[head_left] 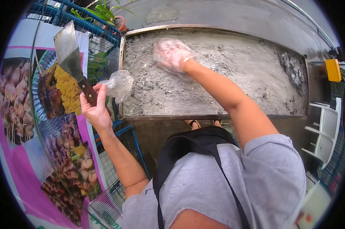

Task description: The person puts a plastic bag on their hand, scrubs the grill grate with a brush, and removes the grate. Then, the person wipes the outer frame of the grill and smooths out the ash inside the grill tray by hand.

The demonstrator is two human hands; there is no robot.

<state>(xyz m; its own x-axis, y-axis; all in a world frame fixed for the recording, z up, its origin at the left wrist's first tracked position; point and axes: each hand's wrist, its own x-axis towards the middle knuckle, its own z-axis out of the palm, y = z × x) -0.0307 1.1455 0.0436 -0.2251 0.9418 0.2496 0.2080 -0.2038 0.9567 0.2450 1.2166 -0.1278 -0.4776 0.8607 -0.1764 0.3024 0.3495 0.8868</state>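
Note:
My left hand (97,108) is closed round the dark riveted handle of a metal spatula (70,57), its wide blade pointing up. A crumpled piece of clear plastic (119,86) hangs from the fingers of the same hand. My right hand (173,55) is covered in clear plastic and reaches over a long metal-framed grill trough (218,117). Grey ash (233,76) fills the trough, and the covered hand is at its surface in the left half. Motion blur and the plastic hide the right fingers.
Dark charcoal bits (292,72) lie at the trough's right end. To the left stand a food banner (23,164) and blue wire mesh (103,45). A potted plant (121,23) is behind the far left corner. A white plastic chair (325,131) is at the right.

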